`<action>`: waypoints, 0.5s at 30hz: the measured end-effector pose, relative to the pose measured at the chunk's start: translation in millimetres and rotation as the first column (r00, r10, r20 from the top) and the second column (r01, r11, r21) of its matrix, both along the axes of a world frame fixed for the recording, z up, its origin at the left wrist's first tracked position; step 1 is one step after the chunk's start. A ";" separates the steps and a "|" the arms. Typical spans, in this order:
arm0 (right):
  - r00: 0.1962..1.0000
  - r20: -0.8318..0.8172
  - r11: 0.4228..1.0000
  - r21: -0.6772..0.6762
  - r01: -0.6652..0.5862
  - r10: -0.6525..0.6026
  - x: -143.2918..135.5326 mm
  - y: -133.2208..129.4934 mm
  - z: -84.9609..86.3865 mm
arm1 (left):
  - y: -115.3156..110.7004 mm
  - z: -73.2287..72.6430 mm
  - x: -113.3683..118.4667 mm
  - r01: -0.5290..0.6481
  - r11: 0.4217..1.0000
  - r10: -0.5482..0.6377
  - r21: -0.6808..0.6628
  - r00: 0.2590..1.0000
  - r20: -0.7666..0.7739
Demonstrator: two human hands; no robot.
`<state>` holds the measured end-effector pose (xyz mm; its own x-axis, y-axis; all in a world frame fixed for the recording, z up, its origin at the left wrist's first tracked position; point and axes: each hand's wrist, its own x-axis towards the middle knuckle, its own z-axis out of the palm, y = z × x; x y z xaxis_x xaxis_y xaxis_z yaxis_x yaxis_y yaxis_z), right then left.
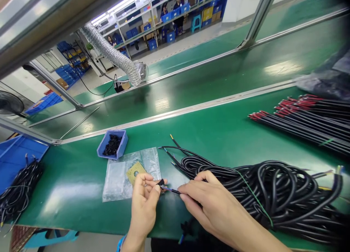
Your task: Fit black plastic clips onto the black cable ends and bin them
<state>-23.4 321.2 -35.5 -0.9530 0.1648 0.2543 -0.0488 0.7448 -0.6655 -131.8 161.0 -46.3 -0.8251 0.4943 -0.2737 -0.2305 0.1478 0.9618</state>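
Between the thumb and fingers of my left hand (146, 201) is a small black part (161, 183). My right hand (209, 201) pinches a black cable (175, 191) near its end, where thin coloured wires reach the black part. Beyond my left hand, a yellowish square piece (134, 170) with a hole lies on a clear plastic bag (116, 182). Coiled black cables (268, 186) with bared coloured ends spread out to the right of my right hand. Near the table's front edge, another small black part (186, 228) shows coloured wire ends.
A blue bin (99, 150) of small black parts stands behind the bag. Straight black cables with red ends (295, 124) lie at the right. A blue crate (16, 150) and bundled cables (20, 188) are at the left. A silver duct (112, 53) hangs beyond the metal frame.
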 end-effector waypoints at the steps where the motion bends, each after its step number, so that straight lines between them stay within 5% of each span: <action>1: 1.000 -0.001 1.000 0.005 0.006 -0.006 -0.5 -0.3 0.6 | -0.3 -0.2 1.2 -0.009 1.000 0.008 0.022 1.000 0.005; 8: 0.999 -0.019 0.999 0.007 0.047 -0.047 -2.2 -0.6 1.3 | -11.1 -5.6 3.3 0.005 0.999 0.000 0.054 0.996 -0.091; 15: 0.999 -0.027 0.999 -0.042 0.035 -0.036 -1.3 0.3 2.1 | -17.9 -12.3 6.0 0.072 0.995 -0.096 -0.070 0.886 -0.453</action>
<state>-24.7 321.5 -33.5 -0.9390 0.2090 0.2731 -0.0421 0.7182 -0.6946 -125.8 143.1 -58.6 -0.8210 0.5628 0.0958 0.2461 0.1973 0.9490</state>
